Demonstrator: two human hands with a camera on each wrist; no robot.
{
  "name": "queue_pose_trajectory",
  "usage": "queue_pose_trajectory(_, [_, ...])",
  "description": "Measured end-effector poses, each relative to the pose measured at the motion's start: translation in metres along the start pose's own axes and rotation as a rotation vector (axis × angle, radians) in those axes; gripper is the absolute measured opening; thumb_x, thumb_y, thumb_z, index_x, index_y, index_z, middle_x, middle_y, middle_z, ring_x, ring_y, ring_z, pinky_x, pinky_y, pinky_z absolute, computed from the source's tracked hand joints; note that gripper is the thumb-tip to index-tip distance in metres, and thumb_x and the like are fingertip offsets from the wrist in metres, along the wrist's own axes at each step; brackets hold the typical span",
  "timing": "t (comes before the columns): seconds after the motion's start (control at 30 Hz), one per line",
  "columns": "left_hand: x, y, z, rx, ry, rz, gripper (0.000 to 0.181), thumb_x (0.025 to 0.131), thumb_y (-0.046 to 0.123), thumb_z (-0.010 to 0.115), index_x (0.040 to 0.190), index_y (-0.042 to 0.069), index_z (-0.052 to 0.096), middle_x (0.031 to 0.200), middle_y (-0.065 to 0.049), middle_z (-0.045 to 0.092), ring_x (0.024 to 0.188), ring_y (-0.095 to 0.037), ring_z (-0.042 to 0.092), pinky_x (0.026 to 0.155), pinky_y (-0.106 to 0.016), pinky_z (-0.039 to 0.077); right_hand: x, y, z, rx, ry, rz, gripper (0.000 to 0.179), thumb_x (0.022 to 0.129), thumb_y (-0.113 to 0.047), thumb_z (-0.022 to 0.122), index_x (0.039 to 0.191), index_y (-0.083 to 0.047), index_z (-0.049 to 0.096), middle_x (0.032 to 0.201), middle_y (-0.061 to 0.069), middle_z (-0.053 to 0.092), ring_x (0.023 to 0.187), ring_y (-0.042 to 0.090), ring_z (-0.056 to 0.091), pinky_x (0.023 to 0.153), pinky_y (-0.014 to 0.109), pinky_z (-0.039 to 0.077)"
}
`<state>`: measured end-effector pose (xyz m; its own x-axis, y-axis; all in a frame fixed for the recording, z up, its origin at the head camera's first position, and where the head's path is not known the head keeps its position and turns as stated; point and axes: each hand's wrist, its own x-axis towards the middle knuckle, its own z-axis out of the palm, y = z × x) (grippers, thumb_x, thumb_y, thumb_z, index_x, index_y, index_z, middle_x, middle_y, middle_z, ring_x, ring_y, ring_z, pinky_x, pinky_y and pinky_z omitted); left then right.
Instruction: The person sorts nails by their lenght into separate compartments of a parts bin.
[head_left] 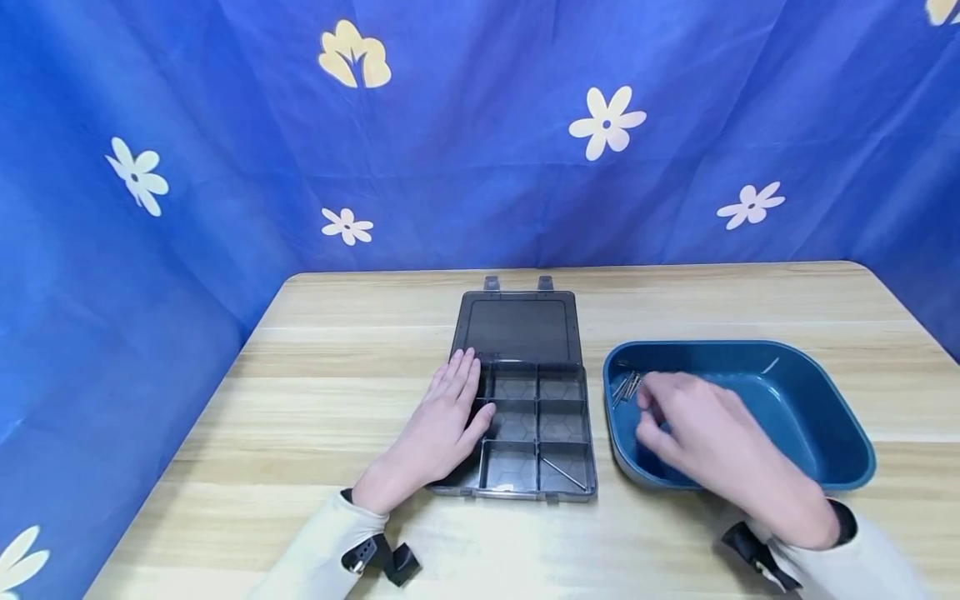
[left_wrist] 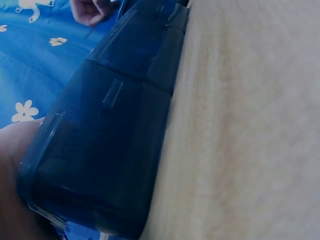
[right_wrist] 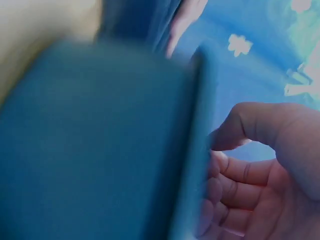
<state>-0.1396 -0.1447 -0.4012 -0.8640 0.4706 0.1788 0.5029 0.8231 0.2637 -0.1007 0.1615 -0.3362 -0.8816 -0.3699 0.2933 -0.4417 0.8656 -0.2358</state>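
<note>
Looks early in the work, as a judgement: can see just one metal pin (head_left: 564, 473) lying diagonally in the front right compartment (head_left: 573, 457) of the smoky, open-lidded organizer box (head_left: 510, 495) on the tabletop (head_left: 337, 400), and a small cluster of metal pins (head_left: 628, 387) still in the blue tub (head_left: 795, 408), near its left wall. Appears thin, straight and silvery; too small to tell nail from screw. Can make out the left hand (head_left: 438, 421) extended over the box's left side, the right hand (head_left: 693, 421) curled over the tub, thumb near forefinger; cannot tell whether pinching anything
</note>
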Motion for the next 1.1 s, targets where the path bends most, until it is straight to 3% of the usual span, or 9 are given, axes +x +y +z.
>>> queue_pose_trajectory(0.2, [-0.007, -0.002, 0.001, -0.001, -0.007, -0.013, 0.064, 0.102, 0.035, 0.040, 0.145, -0.010, 0.029, 0.155, -0.026, 0.022, 0.146, -0.037, 0.017, 0.118, -0.050, 0.017, -0.004, -0.039, 0.010, 0.039, 0.033, -0.106, 0.018, 0.071, -0.010, 0.065, 0.069, -0.023, 0.053, 0.066, -0.014, 0.045, 0.060, 0.002, 0.039, 0.046, 0.018, 0.034])
queue_pose_trajectory(0.37, [-0.006, -0.002, -0.001, -0.003, 0.005, -0.011, 0.064, 0.103, 0.036, 0.039, 0.146, -0.010, 0.028, 0.155, -0.025, 0.023, 0.146, -0.036, 0.017, 0.119, -0.049, 0.016, -0.006, -0.054, 0.017, 0.052, 0.045, -0.100, 0.023, 0.068, -0.008, 0.064, 0.065, -0.024, 0.047, 0.062, -0.016, 0.039, 0.058, 0.001, 0.036, 0.046, 0.017, 0.030])
queue_pose_trajectory(0.9, [-0.001, -0.001, -0.003, -0.003, -0.001, -0.008, 0.064, 0.102, 0.036, 0.040, 0.146, -0.010, 0.028, 0.155, -0.025, 0.021, 0.146, -0.036, 0.016, 0.119, -0.049, 0.016, -0.007, -0.061, 0.036, 0.045, 0.028, -0.112, 0.019, 0.070, -0.010, 0.066, 0.066, -0.021, 0.050, 0.061, -0.015, 0.045, 0.060, 0.004, 0.040, 0.051, 0.021, 0.035])
queue_pose_trajectory(1.1, [0.001, 0.000, -0.002, -0.004, 0.012, 0.004, 0.064, 0.102, 0.034, 0.042, 0.145, -0.012, 0.030, 0.154, -0.027, 0.023, 0.145, -0.038, 0.018, 0.119, -0.050, 0.016, -0.009, -0.061, 0.040, -0.002, 0.032, -0.132, 0.019, 0.069, -0.010, 0.065, 0.064, -0.020, 0.050, 0.059, -0.014, 0.046, 0.058, 0.005, 0.041, 0.055, 0.020, 0.029])
